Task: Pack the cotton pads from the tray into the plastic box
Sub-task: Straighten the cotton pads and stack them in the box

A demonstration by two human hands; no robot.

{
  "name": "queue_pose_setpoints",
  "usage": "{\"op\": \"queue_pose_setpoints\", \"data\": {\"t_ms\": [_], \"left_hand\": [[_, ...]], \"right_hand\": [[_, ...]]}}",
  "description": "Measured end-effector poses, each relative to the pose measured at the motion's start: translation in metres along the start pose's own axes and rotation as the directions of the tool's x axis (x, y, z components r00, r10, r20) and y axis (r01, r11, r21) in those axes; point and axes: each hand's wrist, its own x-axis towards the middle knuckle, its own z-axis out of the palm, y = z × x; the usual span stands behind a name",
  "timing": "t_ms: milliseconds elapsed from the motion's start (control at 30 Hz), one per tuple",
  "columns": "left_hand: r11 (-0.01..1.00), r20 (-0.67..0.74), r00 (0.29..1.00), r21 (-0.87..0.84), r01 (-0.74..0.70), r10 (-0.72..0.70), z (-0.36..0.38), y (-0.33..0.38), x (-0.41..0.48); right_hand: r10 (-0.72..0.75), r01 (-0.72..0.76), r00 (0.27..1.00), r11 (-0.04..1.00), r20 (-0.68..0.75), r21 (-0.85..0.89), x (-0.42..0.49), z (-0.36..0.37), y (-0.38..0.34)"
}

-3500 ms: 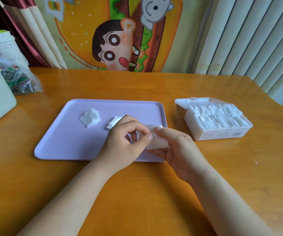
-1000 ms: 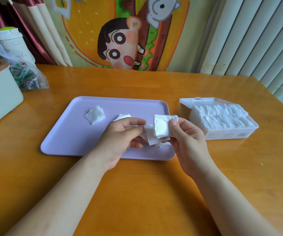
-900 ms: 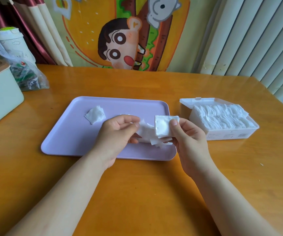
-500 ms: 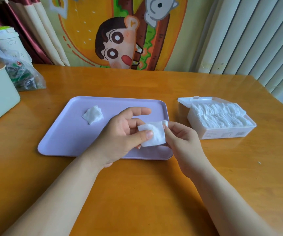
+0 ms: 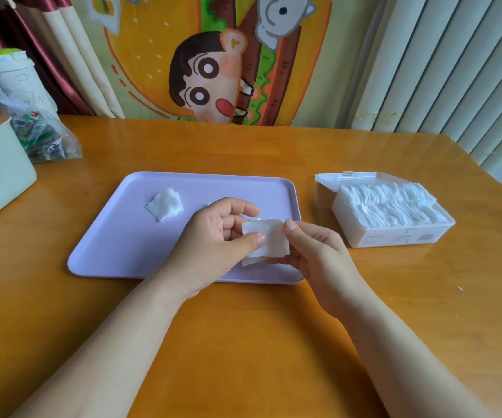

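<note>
You are squaring up a small stack of cotton pads (image 5: 266, 241) above the near right part of the tray (image 5: 117, 236), your left hand (image 5: 213, 245) pinching its left edge and your right hand (image 5: 313, 254) pinching the right. One more pad (image 5: 165, 204) lies on the tray. Next, I judge, carry the stack right to the open, nearly full plastic box (image 5: 394, 238) and slip it in upright.

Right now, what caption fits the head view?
The left hand and right hand pinch cotton pads over the lilac tray.

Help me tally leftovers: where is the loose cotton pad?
In the head view, the loose cotton pad lies on the purple tray, in its left half, left of the left hand, untouched.
</note>
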Motion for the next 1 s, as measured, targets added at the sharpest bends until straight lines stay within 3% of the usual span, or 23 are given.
{"op": "queue_pose_setpoints", "data": {"t_ms": [133,300,467,633,800,1000], "left_hand": [[1.000,-0.004,1.000,0.024,-0.016,0.016,0.002,-0.002,0.001],[0.991,-0.068,0.996,0.122,-0.050,0.059,0.007,-0.004,0.001],[0.975,-0.242,0.966,0.176,0.137,-0.092,0.003,-0.012,0.007],[0.968,-0.093,0.964,-0.061,0.245,-0.249,0.012,-0.006,0.009],[0.936,-0.131,0.955,-0.271,0.225,-0.267,0.010,-0.014,0.010],[0.947,-0.202,0.978,-0.320,-0.011,-0.057,-0.001,-0.008,0.011]], "right_hand": [[-0.025,0.025,0.999,1.000,0.026,-0.018,-0.004,0.004,-0.004],[-0.034,0.033,0.995,0.999,-0.088,-0.012,-0.003,0.005,0.002],[-0.064,0.084,0.986,0.988,-0.152,0.131,0.000,0.004,0.002],[-0.127,0.149,0.985,0.966,-0.118,0.210,-0.001,0.007,-0.004],[-0.111,0.133,0.989,0.961,-0.103,0.241,-0.001,0.007,-0.004],[-0.080,0.085,0.911,0.996,-0.406,-0.005,0.002,0.002,0.003]]}}
